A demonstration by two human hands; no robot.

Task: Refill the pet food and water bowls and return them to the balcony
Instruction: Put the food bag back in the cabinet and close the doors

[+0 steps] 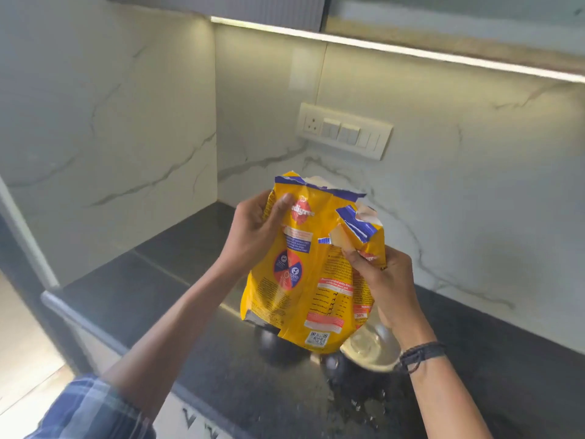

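Yellow food bag (311,274) with blue-and-red print, black speckled counter (196,315), white grey-veined marble wall (474,191).

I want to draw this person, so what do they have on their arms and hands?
The left arm has a blue and white checked sleeve ending near the elbow. The right wrist wears a dark corded bracelet. The left hand and right hand are bare: no gloves.

brand: "…digree" on the logo (303,212) near the top of the yellow pet food bag (311,267), first letters hidden under the left hand (253,231) | number: "20%" on red panel (361,313), bag's lower right | sign: QR code (318,338) at bottom edge | remaining print: too blurred to read
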